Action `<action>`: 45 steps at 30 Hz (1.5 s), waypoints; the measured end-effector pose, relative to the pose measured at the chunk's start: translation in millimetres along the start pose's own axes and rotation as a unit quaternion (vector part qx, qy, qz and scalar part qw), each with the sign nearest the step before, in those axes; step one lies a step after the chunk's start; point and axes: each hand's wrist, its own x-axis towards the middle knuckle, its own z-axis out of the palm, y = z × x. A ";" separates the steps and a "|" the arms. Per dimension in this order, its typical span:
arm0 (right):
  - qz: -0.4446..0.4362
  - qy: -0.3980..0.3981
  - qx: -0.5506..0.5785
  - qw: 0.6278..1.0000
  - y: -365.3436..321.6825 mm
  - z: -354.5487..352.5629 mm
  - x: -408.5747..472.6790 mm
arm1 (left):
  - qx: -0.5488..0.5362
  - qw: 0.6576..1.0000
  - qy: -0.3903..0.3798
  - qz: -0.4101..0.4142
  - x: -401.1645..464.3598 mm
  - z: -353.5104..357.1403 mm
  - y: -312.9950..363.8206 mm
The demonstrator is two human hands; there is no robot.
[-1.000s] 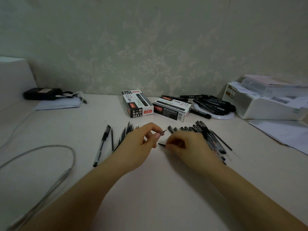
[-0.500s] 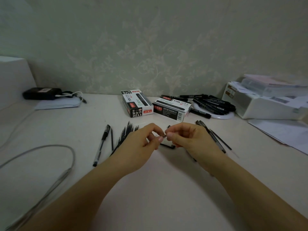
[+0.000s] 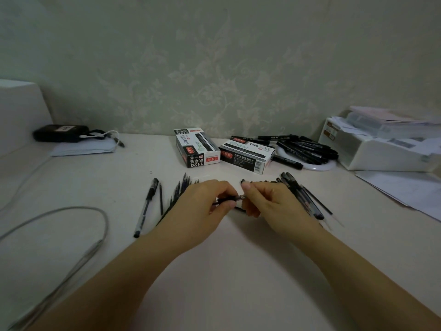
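The pen (image 3: 228,199) is in the middle of the frame, held a little above the surface (image 3: 238,263) between both hands. It lies flat and points sideways, from left to right across the frame.

The left hand (image 3: 202,211) has its grip curled round the dark body of the pen, thumb below and fingers on top. Most of the pen is hidden inside that hand.

The right hand (image 3: 274,206) pinches the small shiny tip (image 3: 242,197) at the pen's right end with its thumb and first finger. The two grips almost touch, with only a short bit of pen showing between them.

The tip sits right on the line of the pen's long body, so I think the next move is a twist or a push along that sideways line. The right hand is the one on the tip, so it would do the turning while the left holds the body.

A bunch of thin refills (image 3: 177,192) lies left of the hands, and more pens (image 3: 303,199) lie to the right.
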 end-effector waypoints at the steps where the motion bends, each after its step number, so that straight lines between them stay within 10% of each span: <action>1: 0.002 0.001 0.005 1.000 -0.2 -0.4 0.2 | 0.000 1.000 0.002 -0.004 0.0 0.0 -0.4; 34: 0.033 -0.045 0.062 0.997 -0.4 9.8 1.4 | 0.057 0.995 0.062 0.050 1.1 -0.7 -0.7; 45: 0.005 0.002 0.044 0.999 -3.9 -1.8 -0.2 | -0.007 0.999 0.003 -0.050 0.0 -9.3 3.3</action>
